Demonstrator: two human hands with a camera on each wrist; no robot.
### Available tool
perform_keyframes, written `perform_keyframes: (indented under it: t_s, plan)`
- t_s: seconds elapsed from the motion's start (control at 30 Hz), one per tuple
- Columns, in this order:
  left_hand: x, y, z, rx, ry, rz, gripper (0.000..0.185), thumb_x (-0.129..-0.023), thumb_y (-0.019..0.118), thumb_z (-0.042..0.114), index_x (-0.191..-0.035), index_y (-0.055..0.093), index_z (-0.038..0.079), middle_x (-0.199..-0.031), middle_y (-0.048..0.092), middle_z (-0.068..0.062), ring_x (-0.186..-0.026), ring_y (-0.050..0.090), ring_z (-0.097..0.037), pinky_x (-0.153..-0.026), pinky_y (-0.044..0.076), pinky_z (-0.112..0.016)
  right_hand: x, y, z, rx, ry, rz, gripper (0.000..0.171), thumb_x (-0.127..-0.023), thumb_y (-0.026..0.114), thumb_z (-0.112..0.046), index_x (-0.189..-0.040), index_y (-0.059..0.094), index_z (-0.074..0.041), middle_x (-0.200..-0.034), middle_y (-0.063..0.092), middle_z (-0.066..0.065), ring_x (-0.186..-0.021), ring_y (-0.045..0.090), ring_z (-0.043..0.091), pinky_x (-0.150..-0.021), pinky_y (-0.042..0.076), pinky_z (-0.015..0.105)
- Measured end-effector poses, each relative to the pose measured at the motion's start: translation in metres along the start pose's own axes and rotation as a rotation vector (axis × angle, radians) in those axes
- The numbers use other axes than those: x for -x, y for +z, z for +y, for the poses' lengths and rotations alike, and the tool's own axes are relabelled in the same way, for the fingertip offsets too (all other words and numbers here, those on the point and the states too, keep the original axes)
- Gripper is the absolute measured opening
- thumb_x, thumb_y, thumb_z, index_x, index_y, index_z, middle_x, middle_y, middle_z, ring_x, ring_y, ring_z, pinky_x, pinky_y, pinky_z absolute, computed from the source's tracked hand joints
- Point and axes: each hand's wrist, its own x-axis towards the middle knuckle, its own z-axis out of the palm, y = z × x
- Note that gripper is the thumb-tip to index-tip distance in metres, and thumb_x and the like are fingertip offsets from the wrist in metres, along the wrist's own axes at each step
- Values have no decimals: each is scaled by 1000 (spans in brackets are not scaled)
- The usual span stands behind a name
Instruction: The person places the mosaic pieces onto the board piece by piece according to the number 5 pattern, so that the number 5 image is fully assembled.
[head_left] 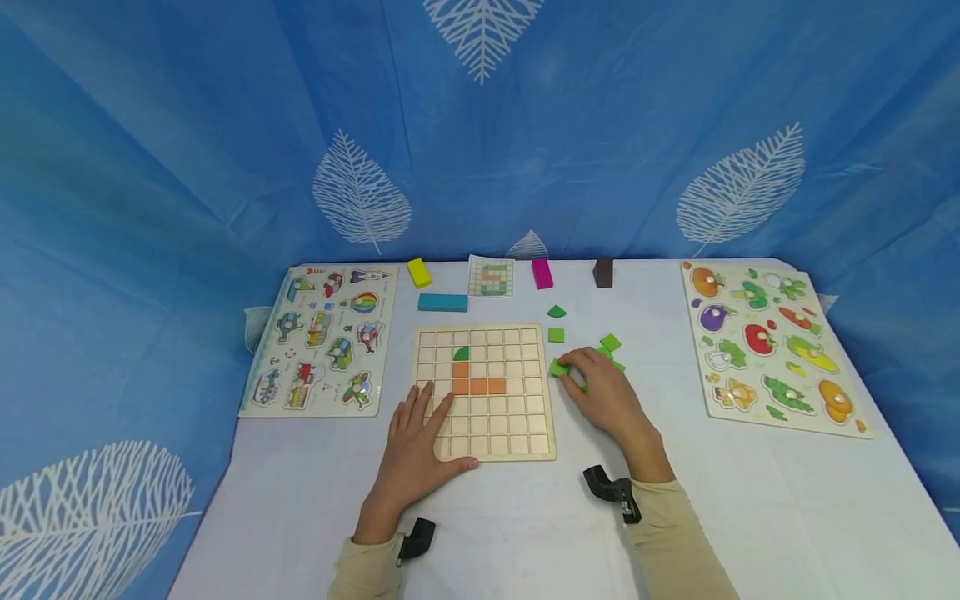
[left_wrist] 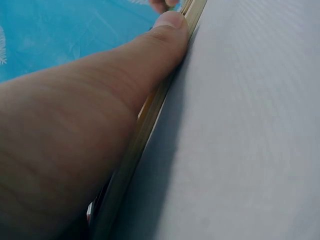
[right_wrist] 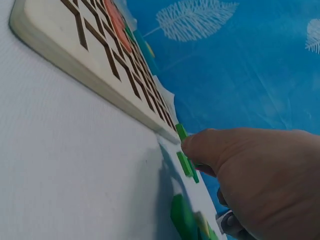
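Observation:
A wooden grid board [head_left: 486, 392] lies at the table's centre with several orange squares [head_left: 477, 386] and a dark green quarter-round piece [head_left: 461, 353] set in it. My left hand [head_left: 417, 442] rests flat on the board's lower left corner, the thumb [left_wrist: 165, 35] lying along its edge [left_wrist: 145, 125]. My right hand [head_left: 600, 387] is just right of the board, its fingertips pinching a light green tile [head_left: 558, 367] among several loose green tiles [head_left: 611, 342]. In the right wrist view the fingers [right_wrist: 210, 147] close on a green tile [right_wrist: 182, 134] beside the board [right_wrist: 90, 45].
A vehicle peg puzzle [head_left: 322, 337] lies at the left and a vegetable peg puzzle [head_left: 772, 346] at the right. Along the back stand yellow [head_left: 418, 272], teal [head_left: 442, 302], magenta [head_left: 542, 273] and brown [head_left: 603, 272] blocks and a pattern card [head_left: 492, 277]. Blue cloth walls surround the table.

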Motion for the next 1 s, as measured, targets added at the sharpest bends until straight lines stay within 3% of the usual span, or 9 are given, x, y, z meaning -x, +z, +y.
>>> perform_keyframes:
  t_s: [0.7,1.0]
  plan:
    - [0,0,-1,-14,-1,0,107,-72,78,70,-158,40,19,-171,19,-15,-160,9,-38,-126,13,-63,-60,18,-62,30,-273,-143,18,-99,68,-21,-115,74,-14,-121,69,3,-119,64,24,-104,53,43]
    - [0,1,-1,-25,0,2,107,-72,79,70,-158,40,19,-171,20,-14,-160,10,-37,-125,14,-63,-79,30,-76,51,-280,-231,22,-100,68,-23,-119,75,-17,-124,68,2,-121,64,23,-106,52,42]
